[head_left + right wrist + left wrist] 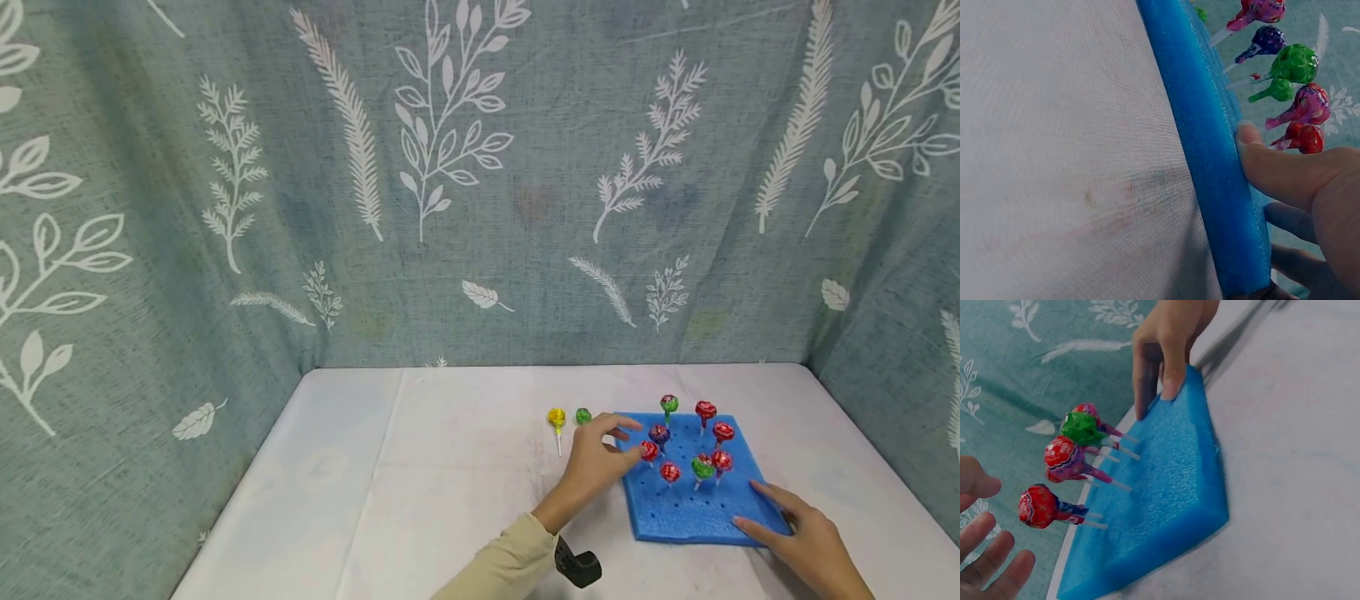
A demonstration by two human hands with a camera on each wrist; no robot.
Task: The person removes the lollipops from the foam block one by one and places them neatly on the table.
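Several wrapped lollipops stand by their sticks in a blue foam board (675,529) dotted with small holes. My left hand (594,458) is over the board's left edge, beside a red lollipop (648,451). In the left wrist view, the fingers (1013,572) of that hand are spread apart, with a gap between them and the nearest red lollipop (1038,506). My right hand (813,542) holds the board at its near right corner. The right wrist view shows its thumb (1279,172) on the board's edge and other fingers partly hidden behind it.
Left of the board, a yellow lollipop (557,418) lies on the white-covered table (435,500). A green lollipop (582,415) is close by, partly hidden by my left hand. Leaf-patterned green curtain (480,208) borders the table at the back and sides.
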